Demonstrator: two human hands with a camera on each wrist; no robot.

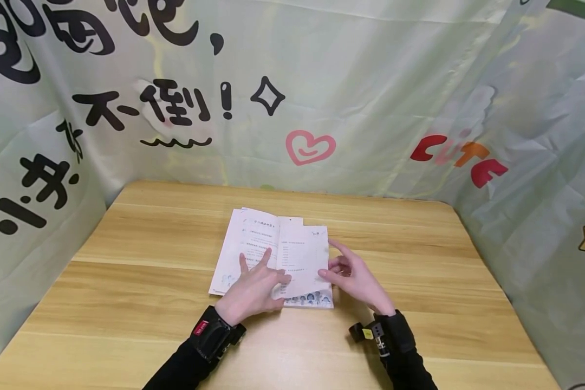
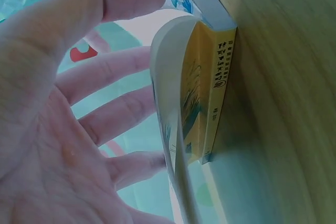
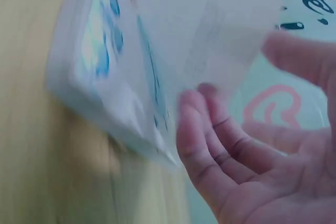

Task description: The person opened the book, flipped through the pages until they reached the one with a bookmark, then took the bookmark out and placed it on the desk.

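Note:
An open book (image 1: 246, 254) with printed white pages lies on the wooden table. Its yellow spine (image 2: 216, 93) shows in the left wrist view. My left hand (image 1: 253, 287) rests across the lower middle of the book, fingers spread over the pages and thumb by the bottom edge. At the right side a loose page (image 1: 302, 254) stands raised, baring a strip of blue pictures (image 1: 312, 299) on the page under it. My right hand (image 1: 353, 273) holds this page's outer edge, thumb on the front and curled fingers at the edge. The page looks blurred in the right wrist view.
The wooden table (image 1: 141, 260) extends around the book on all sides. Behind it and at both sides hangs a pale green cloth (image 1: 370, 97) with lettering and a pink heart (image 1: 311, 147). Each wrist wears a black strap with a small camera.

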